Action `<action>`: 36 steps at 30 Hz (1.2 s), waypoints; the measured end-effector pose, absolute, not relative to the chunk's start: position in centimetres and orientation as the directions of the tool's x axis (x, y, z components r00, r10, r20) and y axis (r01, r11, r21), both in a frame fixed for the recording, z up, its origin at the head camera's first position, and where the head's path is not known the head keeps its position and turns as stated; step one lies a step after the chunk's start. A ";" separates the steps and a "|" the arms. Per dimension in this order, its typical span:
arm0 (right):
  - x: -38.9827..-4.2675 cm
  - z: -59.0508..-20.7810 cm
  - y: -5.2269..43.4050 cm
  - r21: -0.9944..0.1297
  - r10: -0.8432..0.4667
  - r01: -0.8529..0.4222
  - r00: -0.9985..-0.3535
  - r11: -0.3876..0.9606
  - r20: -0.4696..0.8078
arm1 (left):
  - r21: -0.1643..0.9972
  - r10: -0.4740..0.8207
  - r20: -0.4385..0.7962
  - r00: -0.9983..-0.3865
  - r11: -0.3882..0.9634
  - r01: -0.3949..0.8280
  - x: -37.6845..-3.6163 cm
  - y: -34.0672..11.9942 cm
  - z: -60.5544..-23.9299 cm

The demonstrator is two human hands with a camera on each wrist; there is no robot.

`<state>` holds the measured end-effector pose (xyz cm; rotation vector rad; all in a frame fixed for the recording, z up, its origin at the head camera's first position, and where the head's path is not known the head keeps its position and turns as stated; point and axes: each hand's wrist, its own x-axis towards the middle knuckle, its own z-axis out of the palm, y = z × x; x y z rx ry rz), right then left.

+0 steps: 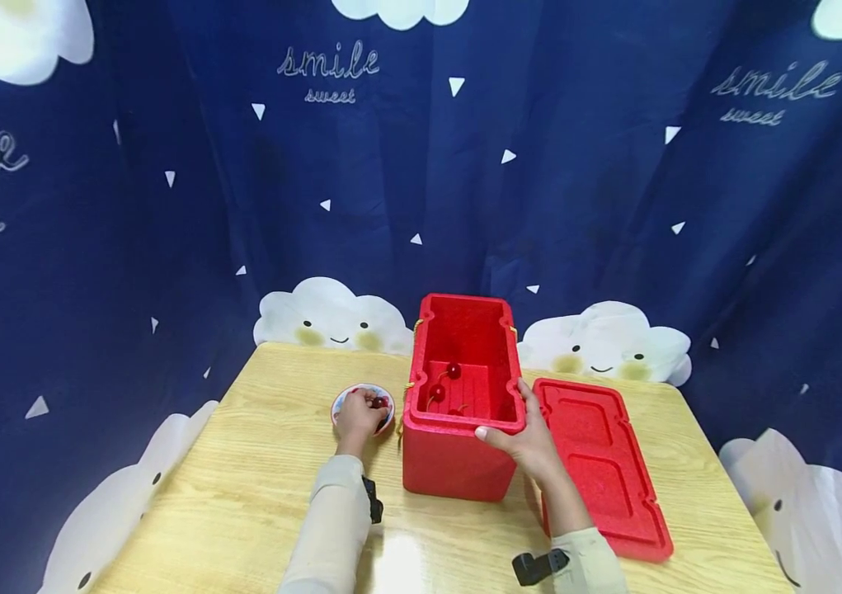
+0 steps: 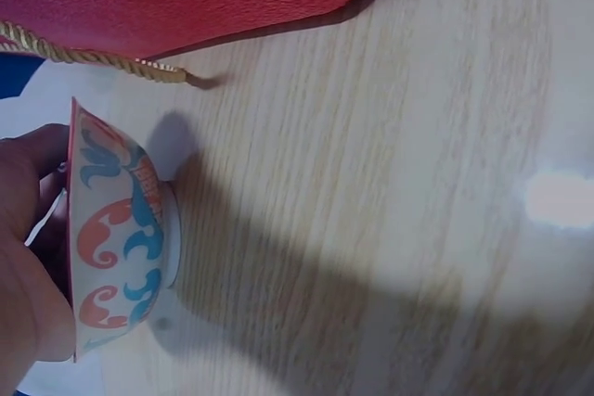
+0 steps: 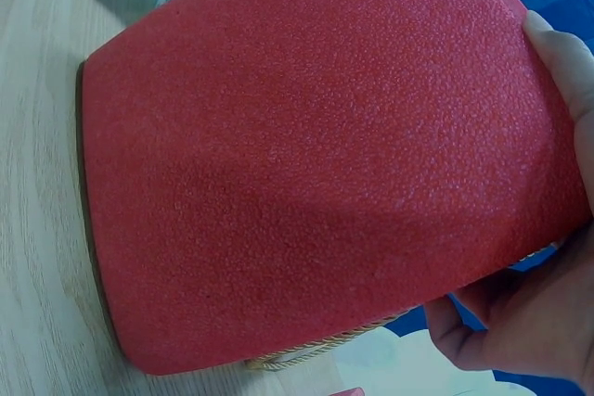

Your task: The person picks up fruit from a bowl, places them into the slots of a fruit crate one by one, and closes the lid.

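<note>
My left hand reaches into a small bowl with a blue and orange pattern, left of the red box. Its fingertips are down among dark red cherries; whether they pinch one I cannot tell. In the left wrist view the bowl's wall hides the fingertips. My right hand grips the red foam box at its near right corner, thumb over the near rim and fingers along the right side. Inside the lidless box, several cherries with stems lie on the floor.
A red lid lies flat on the wooden table, right of the box. Yellow twisted cord hangs along the box's sides. A blue curtain with clouds stands behind the table.
</note>
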<state>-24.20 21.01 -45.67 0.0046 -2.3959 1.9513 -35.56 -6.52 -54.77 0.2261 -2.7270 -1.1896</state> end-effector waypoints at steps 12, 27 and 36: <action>-24.1 -45.6 20.9 -0.979 0.023 -0.028 -0.999 0.202 0.034 | 0.765 -0.208 0.193 -0.959 0.644 0.014 -35.0 -6.6 -55.2; -22.8 -42.8 20.2 -0.984 0.002 0.010 -1.000 0.178 -0.010 | 0.888 -0.233 0.201 -0.951 0.453 0.077 -33.9 -7.1 -52.4; -24.0 -45.1 20.8 -0.976 0.016 -0.001 -1.000 0.217 0.004 | 0.900 -0.214 0.201 -0.956 0.425 0.094 -33.5 -7.2 -50.3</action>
